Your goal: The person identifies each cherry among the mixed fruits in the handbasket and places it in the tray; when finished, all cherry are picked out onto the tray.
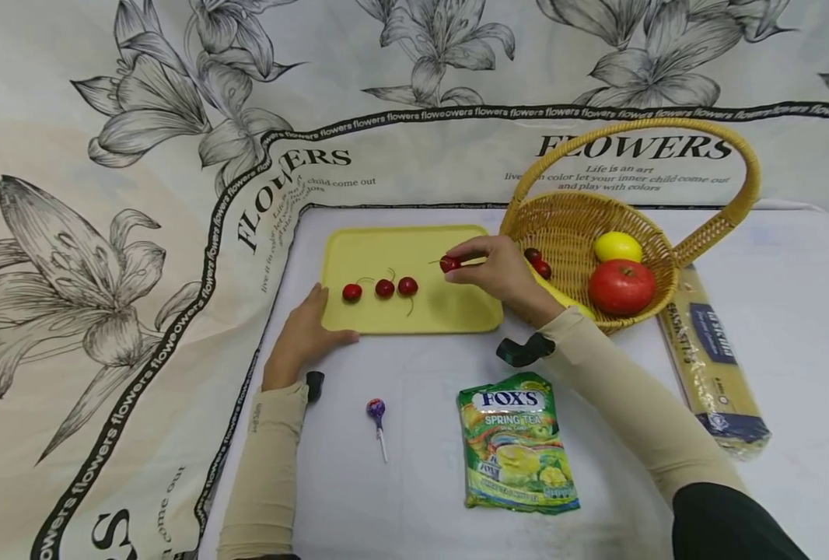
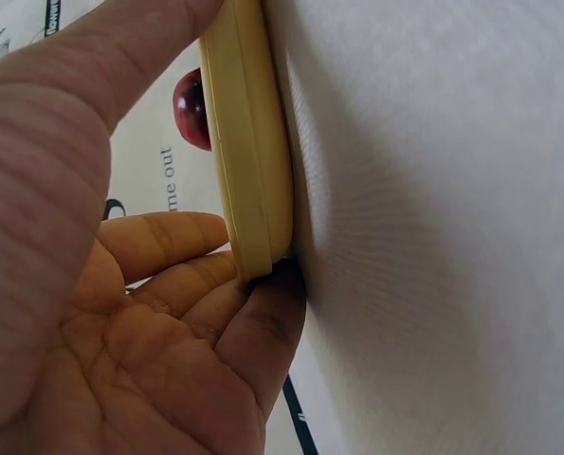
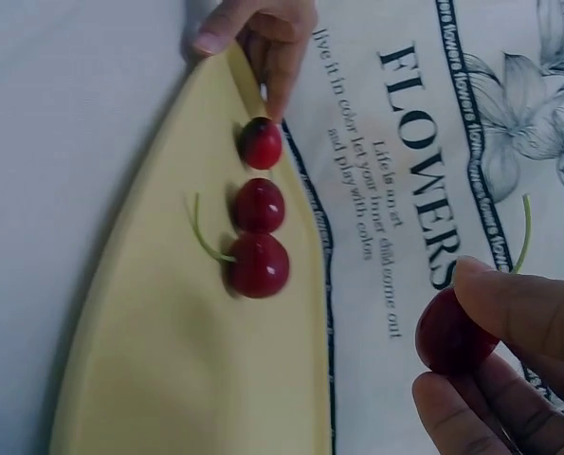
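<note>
Between thumb and fingertips, my right hand (image 1: 493, 268) pinches a dark red cherry (image 3: 455, 332) by its sides, the thin green stem sticking out. It is over the right part of the yellow tray (image 1: 449, 311). Three cherries lie on the tray in a loose row: the left one (image 1: 351, 292), the middle one (image 1: 384, 288) and the right one (image 1: 407, 286). My left hand (image 1: 307, 330) grips the tray's near left corner, thumb along the front edge and fingers against the left side. In the left wrist view its fingertips (image 2: 210, 230) meet the tray's rim.
Right of the tray stands a wicker basket (image 1: 554, 214) with a tall handle, holding a red apple (image 1: 621, 287), a lemon (image 1: 618, 246), dark cherries (image 1: 540, 268) and a yellow curved thing. Nearer lie a lollipop (image 1: 376, 412), a green candy bag (image 1: 515, 443) and a long wrapped packet (image 1: 715, 365).
</note>
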### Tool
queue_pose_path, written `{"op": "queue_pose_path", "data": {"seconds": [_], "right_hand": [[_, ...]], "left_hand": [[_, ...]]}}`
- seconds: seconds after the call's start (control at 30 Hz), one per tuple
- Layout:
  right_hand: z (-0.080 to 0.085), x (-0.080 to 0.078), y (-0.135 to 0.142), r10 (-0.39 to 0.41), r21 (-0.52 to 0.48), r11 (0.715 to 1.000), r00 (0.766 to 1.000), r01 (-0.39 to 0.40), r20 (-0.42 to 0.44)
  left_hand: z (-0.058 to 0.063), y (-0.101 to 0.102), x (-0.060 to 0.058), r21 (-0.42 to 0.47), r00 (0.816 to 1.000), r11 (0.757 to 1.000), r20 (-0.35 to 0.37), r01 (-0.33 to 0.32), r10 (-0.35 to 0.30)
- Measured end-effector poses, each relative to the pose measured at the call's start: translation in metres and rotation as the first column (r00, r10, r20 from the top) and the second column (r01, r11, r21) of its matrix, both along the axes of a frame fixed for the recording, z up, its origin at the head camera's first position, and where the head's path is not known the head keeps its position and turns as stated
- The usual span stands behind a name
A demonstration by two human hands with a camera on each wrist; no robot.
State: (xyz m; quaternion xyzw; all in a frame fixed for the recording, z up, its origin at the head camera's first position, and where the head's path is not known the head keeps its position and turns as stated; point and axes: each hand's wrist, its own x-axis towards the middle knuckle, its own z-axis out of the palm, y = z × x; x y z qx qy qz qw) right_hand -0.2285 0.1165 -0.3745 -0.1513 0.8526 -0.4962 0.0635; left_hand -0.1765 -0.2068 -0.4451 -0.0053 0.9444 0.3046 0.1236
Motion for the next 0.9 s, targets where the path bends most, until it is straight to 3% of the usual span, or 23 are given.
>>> {"op": "queue_pose_path", "data": {"seconds": [0.53,0.9], "right_hand": [[-0.055,-0.016,-0.036,-0.014,0.092,0.996,0.999,0.010,0.044],[-0.060,-0.018,-0.037,-0.025,0.124,0.992,0.998,0.019,0.052]], "left_hand": [[0.001,0.001,0.001,0.025,1.000,1.000,-0.001,-0.012,0.012],[0.000,0.001,0.001,0.030,1.000,1.000,-0.008,-0.010,0.010]]}}
